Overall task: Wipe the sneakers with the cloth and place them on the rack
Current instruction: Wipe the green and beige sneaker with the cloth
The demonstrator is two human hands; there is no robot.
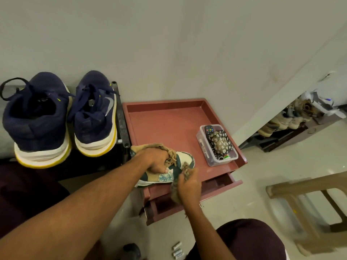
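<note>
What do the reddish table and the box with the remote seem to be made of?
The table looks like painted metal or moulded plastic: matte reddish-brown, raised rim; I cannot tell which. The box seems clear plastic: the remote shows through its walls.

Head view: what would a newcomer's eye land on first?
The pair of navy sneakers with yellow-edged soles looms large at left, heels toward the camera. At centre, the left hand grips a patterned sneaker on the reddish table, while the right hand holds a blurred cloth by its toe.
</note>
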